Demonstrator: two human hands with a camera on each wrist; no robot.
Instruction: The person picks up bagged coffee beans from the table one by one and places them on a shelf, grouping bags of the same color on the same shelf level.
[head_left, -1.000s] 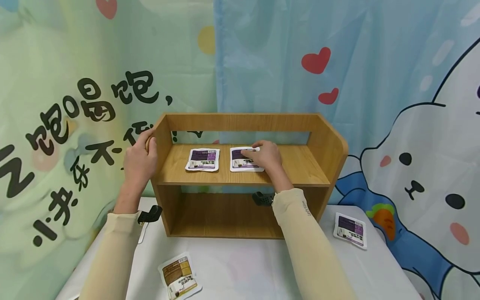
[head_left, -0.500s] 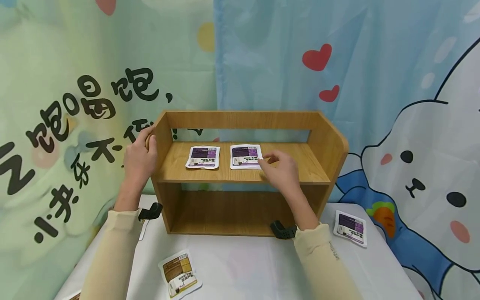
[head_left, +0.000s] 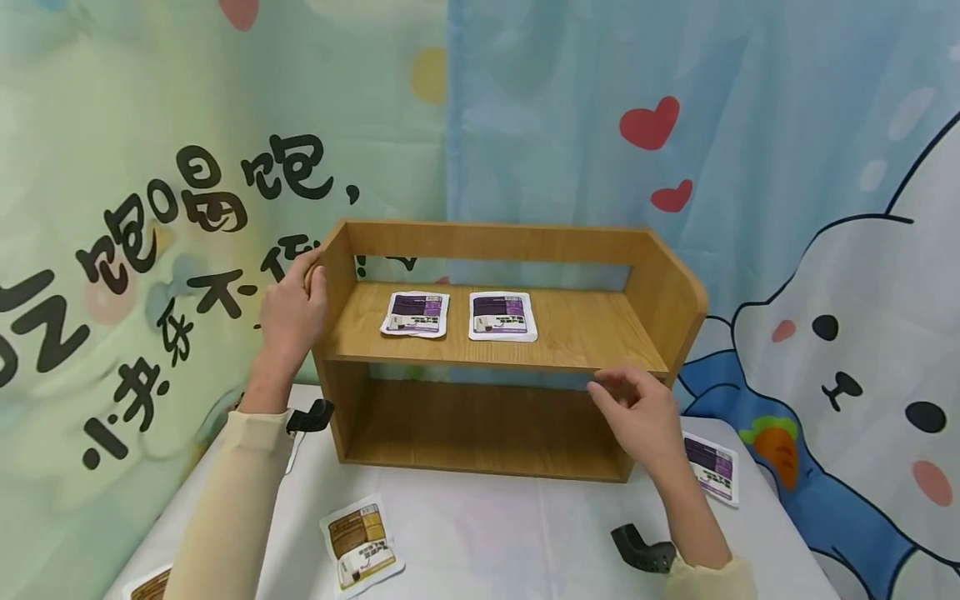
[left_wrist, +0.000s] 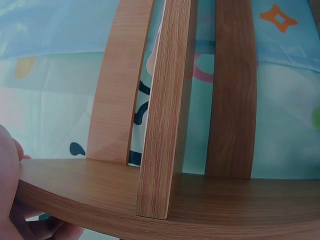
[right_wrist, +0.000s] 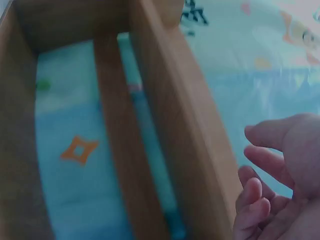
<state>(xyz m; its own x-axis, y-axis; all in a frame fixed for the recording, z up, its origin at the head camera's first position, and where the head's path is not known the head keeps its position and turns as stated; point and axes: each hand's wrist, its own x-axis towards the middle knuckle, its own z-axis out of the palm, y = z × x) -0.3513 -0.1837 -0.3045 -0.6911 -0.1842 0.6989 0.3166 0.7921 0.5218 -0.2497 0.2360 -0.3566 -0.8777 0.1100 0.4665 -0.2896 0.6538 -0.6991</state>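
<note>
A two-tier wooden shelf (head_left: pixel 480 354) stands on the table, and my left hand (head_left: pixel 295 308) grips the upper edge of its left side panel. In the left wrist view, thumb and fingers of the left hand (left_wrist: pixel 30 200) lie on either side of that panel (left_wrist: pixel 75 182). Two flat purple-and-white packets, the left one (head_left: pixel 416 314) and the right one (head_left: pixel 502 317), lie side by side on the upper board. My right hand (head_left: pixel 637 412) is in front of the shelf's right end, fingers loosely bent and holding nothing. Behind its wrist, another purple packet (head_left: pixel 712 468) is partly hidden.
A brown-and-white packet (head_left: pixel 362 546) lies on the white table (head_left: pixel 480 533) in front of the shelf. Part of another brown packet (head_left: pixel 148 585) shows at the lower left, beside the left sleeve. Printed curtains (head_left: pixel 540 108) hang close behind the shelf.
My right hand has left the right-hand packet on the upper board and moved right and down, off the shelf. The left hand keeps its grip. The head view has shifted slightly.
</note>
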